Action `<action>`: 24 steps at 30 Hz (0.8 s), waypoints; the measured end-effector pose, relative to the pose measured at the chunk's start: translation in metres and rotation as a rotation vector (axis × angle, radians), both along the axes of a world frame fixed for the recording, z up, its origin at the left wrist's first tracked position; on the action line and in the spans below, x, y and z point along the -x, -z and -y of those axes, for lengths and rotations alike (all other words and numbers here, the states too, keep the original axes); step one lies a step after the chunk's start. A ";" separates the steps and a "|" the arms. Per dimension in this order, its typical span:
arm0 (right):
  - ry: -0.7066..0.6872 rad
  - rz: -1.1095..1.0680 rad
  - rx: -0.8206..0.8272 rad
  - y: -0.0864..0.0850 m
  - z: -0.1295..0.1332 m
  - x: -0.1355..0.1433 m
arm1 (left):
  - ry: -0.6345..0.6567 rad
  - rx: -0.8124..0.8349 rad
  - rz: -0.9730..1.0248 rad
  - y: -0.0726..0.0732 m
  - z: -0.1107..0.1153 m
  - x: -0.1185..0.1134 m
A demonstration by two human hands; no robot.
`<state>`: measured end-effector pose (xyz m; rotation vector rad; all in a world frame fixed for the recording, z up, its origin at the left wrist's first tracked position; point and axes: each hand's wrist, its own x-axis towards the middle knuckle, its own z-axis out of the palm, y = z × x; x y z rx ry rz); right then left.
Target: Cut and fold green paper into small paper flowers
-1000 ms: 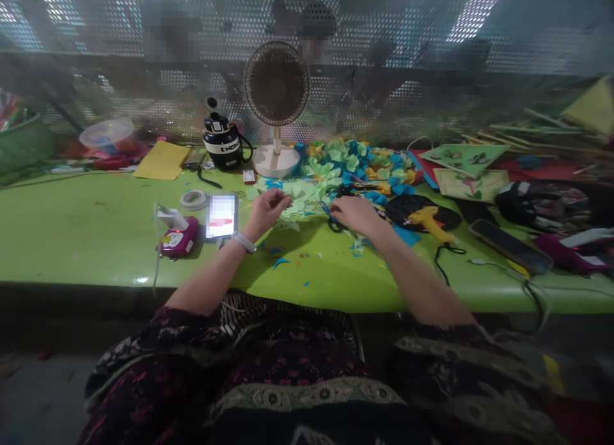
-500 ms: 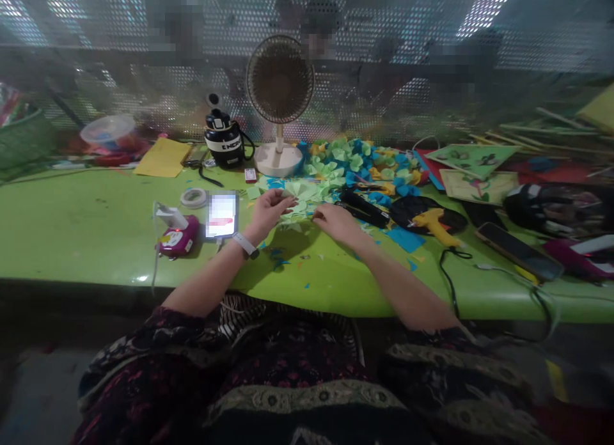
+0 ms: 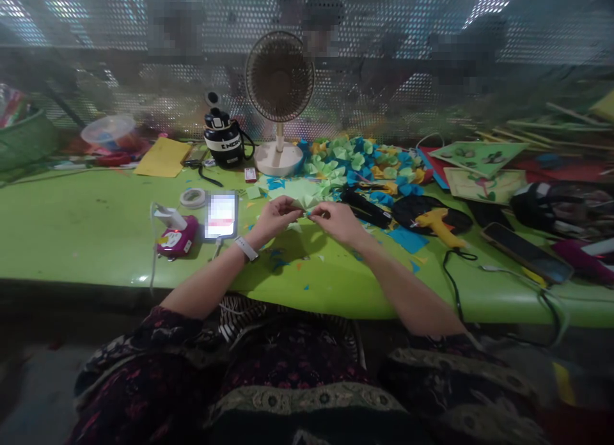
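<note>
Both hands meet over the middle of the green table (image 3: 268, 285). My left hand (image 3: 278, 220) pinches one side of a pale green folded paper piece (image 3: 306, 203). At its other side, the fingertips of my right hand (image 3: 338, 222) are closed on the same paper. Small blue and green paper scraps (image 3: 279, 263) lie below the hands. Just behind is a heap of green, blue and yellow paper flowers (image 3: 352, 154). A black stapler-like tool (image 3: 367, 208) lies to the right of my right hand.
A lit phone (image 3: 221, 216), tape roll (image 3: 192, 197) and purple power strip (image 3: 178, 237) are at left. A fan (image 3: 280, 77) and black bottle (image 3: 224, 141) stand behind. On the right lie a yellow glue gun (image 3: 439, 224) with its cord and a dark phone (image 3: 526, 252).
My hands have come closer together. My right hand has moved up to the green paper and now grips it along with my left hand.
</note>
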<state>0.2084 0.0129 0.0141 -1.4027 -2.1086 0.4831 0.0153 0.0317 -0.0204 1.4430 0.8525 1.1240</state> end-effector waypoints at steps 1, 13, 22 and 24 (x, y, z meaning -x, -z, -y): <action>0.000 -0.005 -0.004 0.000 0.000 0.000 | 0.006 -0.002 -0.002 -0.001 0.001 0.000; -0.037 -0.049 -0.054 0.004 0.001 0.001 | 0.026 0.024 -0.015 0.002 -0.001 -0.002; 0.061 -0.087 0.030 0.001 0.003 0.001 | -0.002 0.110 0.136 -0.001 0.000 0.000; 0.036 -0.148 0.112 0.002 0.001 0.001 | -0.003 0.104 0.143 -0.002 0.000 0.000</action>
